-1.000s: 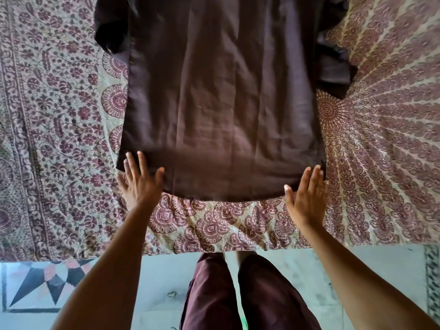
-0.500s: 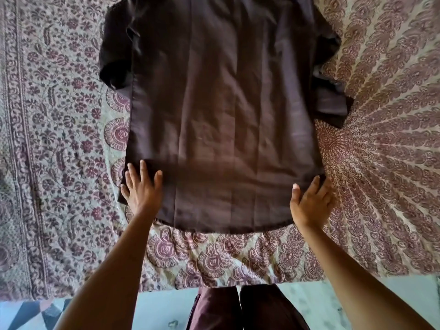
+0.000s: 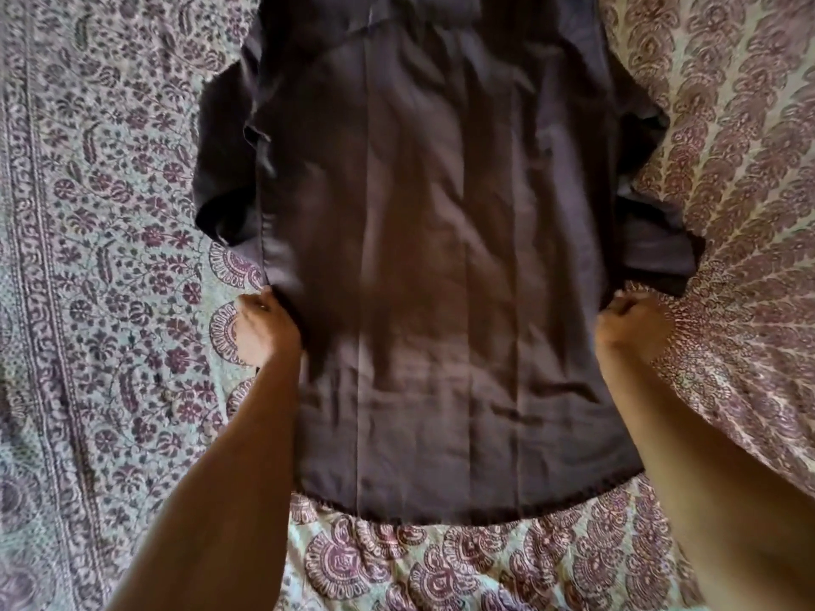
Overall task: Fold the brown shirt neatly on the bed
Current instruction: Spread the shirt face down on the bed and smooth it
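The brown shirt (image 3: 441, 266) lies spread flat on the bed, back side up, hem nearest me and collar at the top edge of the view. Its short sleeves bunch out on both sides. My left hand (image 3: 264, 330) grips the shirt's left side seam about halfway up, fingers curled into the cloth. My right hand (image 3: 633, 321) grips the right side seam at the same height, just below the right sleeve.
A patterned maroon and cream bedsheet (image 3: 97, 266) covers the bed all around the shirt. The sheet shows on the left, on the right and in front of the hem.
Both hands moved up from the hem corners along the shirt's sides and went from flat open fingers to gripping the side seams. The camera has leaned in closer over the bed.
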A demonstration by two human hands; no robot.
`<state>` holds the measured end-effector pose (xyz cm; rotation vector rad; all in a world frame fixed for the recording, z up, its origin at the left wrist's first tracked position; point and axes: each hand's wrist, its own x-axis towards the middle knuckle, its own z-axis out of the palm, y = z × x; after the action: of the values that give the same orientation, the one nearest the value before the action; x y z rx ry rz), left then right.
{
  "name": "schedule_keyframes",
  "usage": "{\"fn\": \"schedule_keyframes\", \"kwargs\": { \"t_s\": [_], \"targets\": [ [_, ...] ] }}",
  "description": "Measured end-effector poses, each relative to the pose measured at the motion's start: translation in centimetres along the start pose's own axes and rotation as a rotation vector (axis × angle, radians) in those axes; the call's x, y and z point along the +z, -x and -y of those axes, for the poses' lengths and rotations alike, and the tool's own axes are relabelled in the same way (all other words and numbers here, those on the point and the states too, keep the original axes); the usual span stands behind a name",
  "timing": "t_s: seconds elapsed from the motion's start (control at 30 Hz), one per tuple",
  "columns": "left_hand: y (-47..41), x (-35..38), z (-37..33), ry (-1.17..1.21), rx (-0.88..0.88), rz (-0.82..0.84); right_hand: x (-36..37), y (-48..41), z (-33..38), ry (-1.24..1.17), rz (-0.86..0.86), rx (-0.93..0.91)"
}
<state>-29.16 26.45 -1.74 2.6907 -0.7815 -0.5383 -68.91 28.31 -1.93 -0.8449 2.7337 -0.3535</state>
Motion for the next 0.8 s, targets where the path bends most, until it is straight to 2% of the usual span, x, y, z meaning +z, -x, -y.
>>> {"fn": "schedule_keyframes", "kwargs": {
  "t_s": [0.1, 0.23, 0.3, 0.37, 0.4, 0.47, 0.53, 0.7, 0.8],
  "targets": [
    [-1.5, -0.3, 1.1, -0.014, 0.085, -0.026, 0.3, -0.5, -0.9, -0.131, -0.109, 0.057],
    [-1.9, 0.6, 1.9, -0.013, 0.138, -0.082, 0.2, -0.2, -0.3, 0.016, -0.051, 0.12],
    [-1.6, 0.8, 1.6, 0.006, 0.138, -0.136, 0.3, 0.1, 0.0, -0.006, -0.112, 0.107],
    [-1.5, 0.8, 0.7, -0.033, 0.154, -0.203, 0.5, -0.1, 0.5, -0.046, -0.189, 0.01],
    [-1.6, 0.9, -0.1, -0.082, 0.178, -0.212, 0.4, -0.3, 0.8, -0.024, -0.211, -0.096],
    [-2.4, 1.5, -1.9, -0.145, 0.226, -0.176, 0.6, -1.3, 2.0, 0.029, -0.224, -0.293],
    [-3.2, 2.0, -3.8, -0.149, 0.241, -0.148, 0.6, -2.2, 3.8, -0.013, -0.209, -0.369],
    [-4.8, 2.5, -6.9, -0.045, 0.208, -0.151, 0.7, -5.2, 6.9, -0.003, -0.096, -0.218],
    [-6.1, 2.1, -7.3, -0.044, 0.119, -0.089, -0.2, -6.7, 7.0, 0.022, -0.088, -0.143]
  ]
}}
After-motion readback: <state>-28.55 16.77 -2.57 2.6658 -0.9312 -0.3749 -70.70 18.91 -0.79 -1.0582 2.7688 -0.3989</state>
